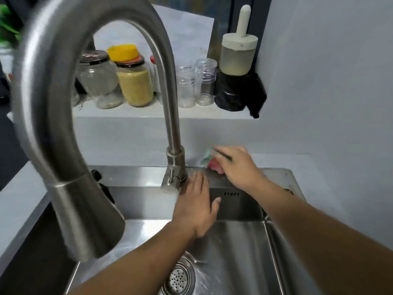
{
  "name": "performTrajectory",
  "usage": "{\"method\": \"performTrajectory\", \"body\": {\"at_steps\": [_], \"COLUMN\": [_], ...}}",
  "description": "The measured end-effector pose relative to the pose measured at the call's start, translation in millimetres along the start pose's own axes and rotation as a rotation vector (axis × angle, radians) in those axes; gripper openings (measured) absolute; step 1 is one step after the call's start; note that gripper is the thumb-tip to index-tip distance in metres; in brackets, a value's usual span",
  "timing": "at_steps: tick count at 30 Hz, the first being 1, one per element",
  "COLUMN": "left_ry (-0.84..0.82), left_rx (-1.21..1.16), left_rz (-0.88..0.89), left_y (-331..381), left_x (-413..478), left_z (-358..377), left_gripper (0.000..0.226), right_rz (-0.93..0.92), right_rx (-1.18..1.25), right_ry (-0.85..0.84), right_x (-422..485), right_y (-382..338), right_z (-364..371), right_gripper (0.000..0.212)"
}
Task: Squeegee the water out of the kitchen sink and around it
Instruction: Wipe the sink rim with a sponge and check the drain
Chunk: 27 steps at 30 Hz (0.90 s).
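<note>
My left hand lies flat and open, fingers spread, on the back rim of the stainless-steel kitchen sink, its fingertips just beside the base of the tall brushed-steel gooseneck tap. My right hand reaches further back, onto the pale counter strip behind the sink, and is closed over a small pink and pale-green thing (blurred, so I cannot tell whether it is a squeegee or a cloth). That thing rests at the sink's back edge, right of the tap base. Streaks of water shine on the basin floor around the round perforated metal drain strainer. On the white ledge above stand a clear jar of yellowish grains with a yellow lid, empty clear plastic jars, and a frosted bottle with a white plunger top.
</note>
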<state>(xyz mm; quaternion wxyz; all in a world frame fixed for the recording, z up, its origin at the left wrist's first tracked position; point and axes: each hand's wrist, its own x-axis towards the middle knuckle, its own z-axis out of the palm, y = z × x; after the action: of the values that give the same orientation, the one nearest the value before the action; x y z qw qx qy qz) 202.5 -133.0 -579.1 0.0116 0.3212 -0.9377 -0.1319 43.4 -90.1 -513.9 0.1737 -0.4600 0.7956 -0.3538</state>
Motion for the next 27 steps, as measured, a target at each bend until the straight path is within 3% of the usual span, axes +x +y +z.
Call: {"method": "performTrajectory", "body": {"at_steps": [2,5,11,14,18,20,23,27], "left_ry": [0.048,0.094,0.119,0.175,0.344,0.448,0.479,0.334], "left_rx": [-0.002,-0.025,-0.026,-0.17,-0.545,-0.632,-0.658,-0.427], "left_rz": [0.034,0.055,0.039,0.038,-0.094,-0.117,-0.177,-0.16], "left_y": [-2,-2,-4,-7,0,5,13,20], "left_x": [-3,-6,-3,-4,-9,-6,1,26], "left_z": [7,13,11,9,4,5,8,9], "left_gripper": [0.083,0.081,0.075,0.07,0.04,0.035,0.052,0.061], "right_rz": [-0.033,-0.123,-0.335,-0.383,-0.298,-0.383,-0.444,-0.29], "right_rx": [-0.022,-0.174,-0.255,-0.348,-0.351,-0.346,-0.374,-0.511], "right_ry": [-0.246,-0.379,-0.628,-0.614,-0.457,-0.479,-0.49,-0.244], "right_x": [16,27,54,59,37,31,37,29], "right_y": [-2,-6,-5,20,50,44,43,92], "right_z": [18,25,52,31,8,18,22,-23], "right_gripper": [0.043,0.047,0.052,0.06,0.047,0.044,0.041,0.044]}}
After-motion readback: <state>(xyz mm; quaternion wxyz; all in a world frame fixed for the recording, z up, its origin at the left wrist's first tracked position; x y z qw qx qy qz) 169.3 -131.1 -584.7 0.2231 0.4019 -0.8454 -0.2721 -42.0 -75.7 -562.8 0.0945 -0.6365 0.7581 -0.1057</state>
